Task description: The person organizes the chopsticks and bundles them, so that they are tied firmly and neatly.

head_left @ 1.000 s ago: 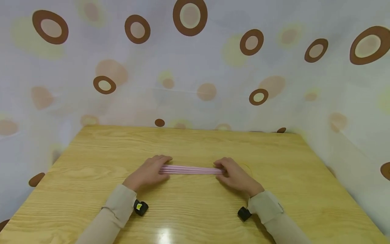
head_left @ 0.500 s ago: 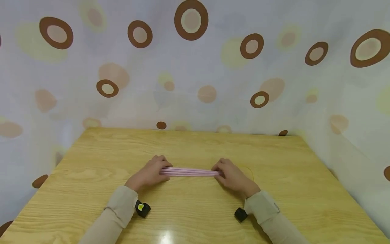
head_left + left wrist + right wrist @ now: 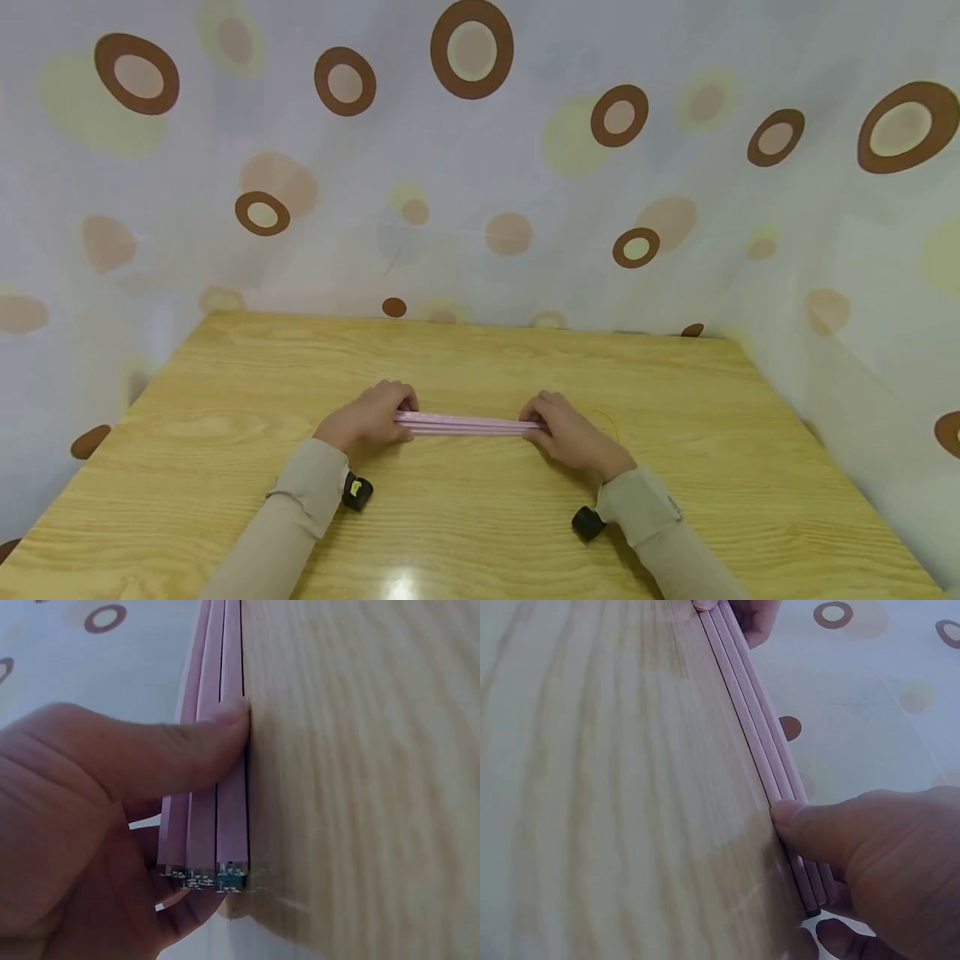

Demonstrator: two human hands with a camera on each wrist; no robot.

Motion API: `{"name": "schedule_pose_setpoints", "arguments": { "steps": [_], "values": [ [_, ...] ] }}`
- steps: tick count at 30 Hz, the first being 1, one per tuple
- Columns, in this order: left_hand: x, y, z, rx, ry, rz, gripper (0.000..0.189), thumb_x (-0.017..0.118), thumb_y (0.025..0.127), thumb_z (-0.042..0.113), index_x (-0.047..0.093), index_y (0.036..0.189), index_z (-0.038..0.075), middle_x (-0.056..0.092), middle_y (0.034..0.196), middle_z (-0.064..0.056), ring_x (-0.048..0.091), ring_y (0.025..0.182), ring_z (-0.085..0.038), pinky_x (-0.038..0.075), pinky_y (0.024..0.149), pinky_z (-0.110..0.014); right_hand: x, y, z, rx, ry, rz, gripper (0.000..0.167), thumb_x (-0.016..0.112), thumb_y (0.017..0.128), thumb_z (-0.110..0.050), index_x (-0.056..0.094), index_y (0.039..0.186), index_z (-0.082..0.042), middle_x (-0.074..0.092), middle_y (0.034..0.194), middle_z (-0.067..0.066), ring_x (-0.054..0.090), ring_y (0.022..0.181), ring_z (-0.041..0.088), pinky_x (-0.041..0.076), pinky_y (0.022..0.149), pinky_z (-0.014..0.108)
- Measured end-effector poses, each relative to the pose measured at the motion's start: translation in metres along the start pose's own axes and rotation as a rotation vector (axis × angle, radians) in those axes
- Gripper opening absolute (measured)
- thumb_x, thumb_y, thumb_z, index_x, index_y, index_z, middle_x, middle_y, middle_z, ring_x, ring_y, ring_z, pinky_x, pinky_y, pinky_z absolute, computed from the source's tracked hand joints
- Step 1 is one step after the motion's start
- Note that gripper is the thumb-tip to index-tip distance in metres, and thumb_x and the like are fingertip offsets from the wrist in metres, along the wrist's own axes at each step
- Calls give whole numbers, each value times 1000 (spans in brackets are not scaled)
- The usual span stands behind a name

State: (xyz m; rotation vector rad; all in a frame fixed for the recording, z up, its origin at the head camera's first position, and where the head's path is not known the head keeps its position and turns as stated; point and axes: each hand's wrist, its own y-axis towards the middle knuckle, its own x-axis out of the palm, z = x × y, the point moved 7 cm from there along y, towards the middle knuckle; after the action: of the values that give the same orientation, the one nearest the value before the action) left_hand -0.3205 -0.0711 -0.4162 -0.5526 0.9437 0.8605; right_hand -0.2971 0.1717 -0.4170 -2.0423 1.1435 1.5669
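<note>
Several slim pink pencils (image 3: pixel 465 425) lie side by side in a low row just over the table, running from one hand to the other. My left hand (image 3: pixel 371 417) holds their left ends, the thumb (image 3: pixel 202 750) across the near side and fingers behind. Patterned silvery tips (image 3: pixel 231 877) show below that thumb in the left wrist view. At the other end, my right hand (image 3: pixel 573 433) grips the row between thumb (image 3: pixel 810 823) and fingers. A dark pencil end (image 3: pixel 811 913) pokes out there. Some pencils are hidden behind others.
A thin yellow loop, like a rubber band (image 3: pixel 617 427), lies on the wooden table (image 3: pixel 480 517) beside my right hand. Patterned white cloth (image 3: pixel 450 167) hangs behind the table and along its sides. Each sleeve carries a small black camera (image 3: pixel 357 492).
My left fingers have curled in closer around the pencils, and the left wrist has turned slightly. My right hand has shifted a little left along the row.
</note>
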Motion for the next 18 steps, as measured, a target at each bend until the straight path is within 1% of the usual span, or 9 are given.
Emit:
{"name": "schedule_pose_setpoints", "arguments": {
  "steps": [3, 5, 8, 10, 13, 15, 18],
  "values": [
    [0, 4, -4, 2, -77, -47, 21, 74, 80, 8, 61, 97, 5, 57, 91, -4, 50, 83, -16, 44, 78, -33, 0, 2, 2, 11, 17, -23, 8, 62, 94, -13, 59, 101, -9, 53, 91, 0, 43, 82, 11, 41, 74, 30],
    [2, 7, -6, -5, -120, -70, 20, 72, 78, 7, 61, 94, 5, 56, 88, -4, 49, 79, -15, 43, 73, -30, 0, 2, 1, 10, 16, -36, 8, 61, 94, -13, 59, 101, -9, 53, 91, 0, 43, 81, 11, 41, 74, 30],
    [5, 10, -9, -33, -151, -71, 18, 71, 74, 8, 62, 89, 7, 55, 83, -3, 48, 74, -15, 42, 67, -28, 0, 3, -1, 17, -2, -51, 8, 60, 95, -14, 58, 102, -9, 54, 92, 0, 43, 83, 11, 41, 75, 30],
    [7, 12, -10, -49, -147, -56, 15, 70, 71, 9, 62, 84, 9, 54, 79, -2, 47, 71, -15, 40, 64, -27, 0, 3, -2, 15, -20, -54, 9, 60, 95, -14, 57, 101, -8, 53, 92, 1, 42, 83, 12, 40, 75, 31],
    [8, 15, -6, -59, -130, -38, 11, 69, 69, 10, 60, 75, 10, 51, 72, -1, 44, 65, -13, 37, 59, -26, -1, 2, -4, 3, -69, -51, 9, 59, 96, -15, 55, 100, -8, 52, 91, 1, 40, 81, 13, 39, 74, 31],
    [9, 15, -3, -58, -119, -35, 12, 68, 67, 11, 57, 70, 10, 47, 68, 1, 41, 61, -12, 34, 56, -26, 0, 1, -3, -2, -108, -51, 10, 58, 97, -16, 54, 99, -8, 51, 89, 1, 39, 80, 13, 38, 75, 31],
    [9, 16, 1, -57, -99, -30, 14, 69, 66, 12, 55, 65, 11, 43, 65, 2, 37, 58, -11, 31, 53, -25, 3, 0, -2, 16, -151, -66, 11, 55, 98, -18, 52, 99, -7, 49, 88, 1, 38, 79, 14, 38, 74, 32]
  ]
}}
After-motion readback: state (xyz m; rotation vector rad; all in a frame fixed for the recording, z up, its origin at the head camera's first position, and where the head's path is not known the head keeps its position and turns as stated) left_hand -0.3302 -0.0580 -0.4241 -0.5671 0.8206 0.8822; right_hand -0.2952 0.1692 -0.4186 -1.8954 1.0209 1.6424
